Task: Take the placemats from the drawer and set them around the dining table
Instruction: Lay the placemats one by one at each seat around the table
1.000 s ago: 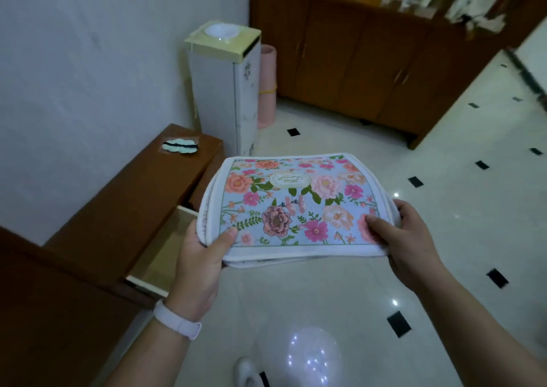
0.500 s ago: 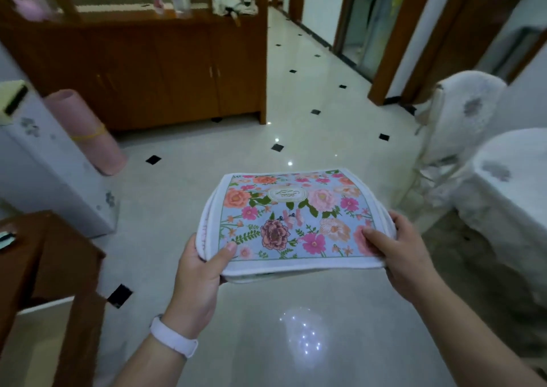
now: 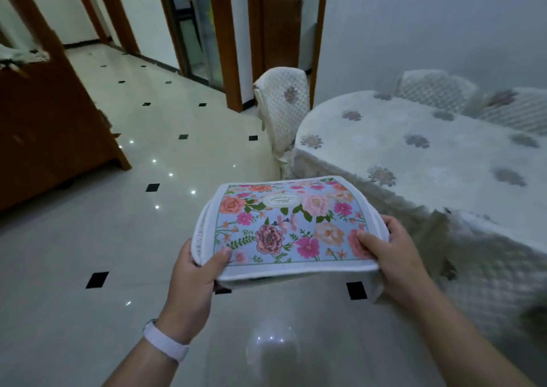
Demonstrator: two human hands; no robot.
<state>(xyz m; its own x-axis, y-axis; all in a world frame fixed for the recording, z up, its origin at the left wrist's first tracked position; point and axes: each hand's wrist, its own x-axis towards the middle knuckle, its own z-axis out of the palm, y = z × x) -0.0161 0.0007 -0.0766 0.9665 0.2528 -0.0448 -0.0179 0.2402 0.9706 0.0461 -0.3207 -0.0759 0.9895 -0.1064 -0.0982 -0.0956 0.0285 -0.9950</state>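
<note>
Placemats (image 3: 290,227) are held stacked at lower centre, clamped between left grip (image 3: 192,271) and right grip (image 3: 396,256), none yet laid on the surface (image 3: 429,156) at right.

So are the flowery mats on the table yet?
Not yet. Done: the stack of placemats is out of the drawer. In hand: the left hand and right hand grip its two sides and hold it up near the dining table. Left to do: no mat lies on the part of the table that shows, so each one has to be set around it.
</note>
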